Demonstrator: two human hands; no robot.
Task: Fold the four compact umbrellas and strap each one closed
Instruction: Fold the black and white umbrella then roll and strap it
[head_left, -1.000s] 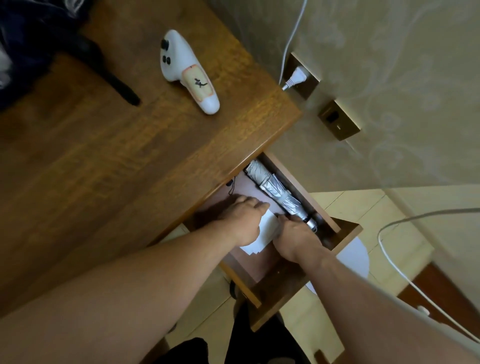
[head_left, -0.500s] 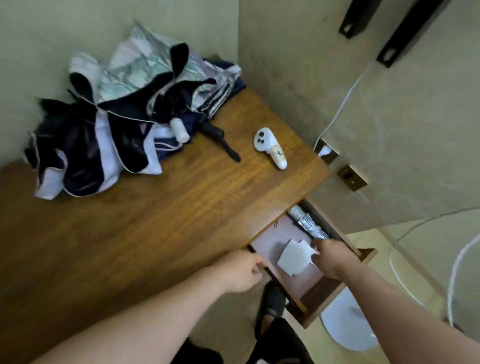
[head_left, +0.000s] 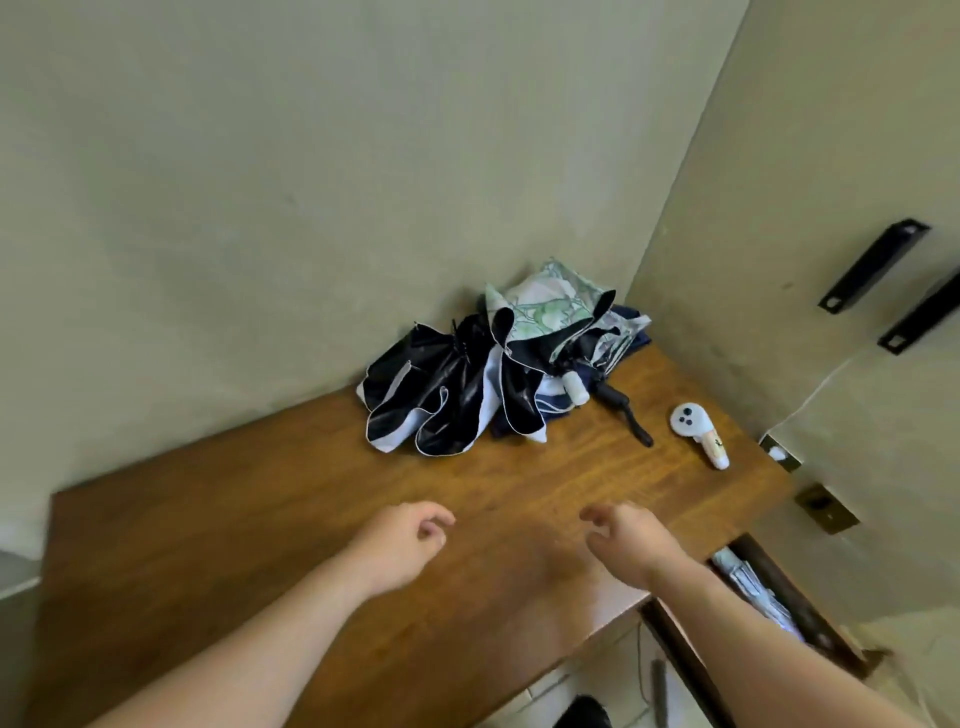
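**Hands empty over desk, umbrella pile untouched**

Wooden tabletop (head_left: 260, 545) fills the corner of the room. Pile of unfolded umbrellas (head_left: 467, 384) sits at the far edge, toward the far right corner: black-and-white canopies at the left, green floral one (head_left: 550, 306) on top at the back, navy one under it, white handle (head_left: 575, 387) and black handle (head_left: 623, 410) poking out toward the near side. One folded silver umbrella (head_left: 748, 587) lies in the open drawer (head_left: 795, 587) below the right edge. White controller (head_left: 698, 428) near the right edge.

Risk: canopies overlap, so pulling one likely drags the others; ribs could snag. A sliding handle could knock the controller off. The open drawer could catch the right forearm.

Left hand (head_left: 405, 540) and right hand (head_left: 631, 535) hover over the near middle, well apart from the pile, palms inward, fingers loosely curled, holding nothing.
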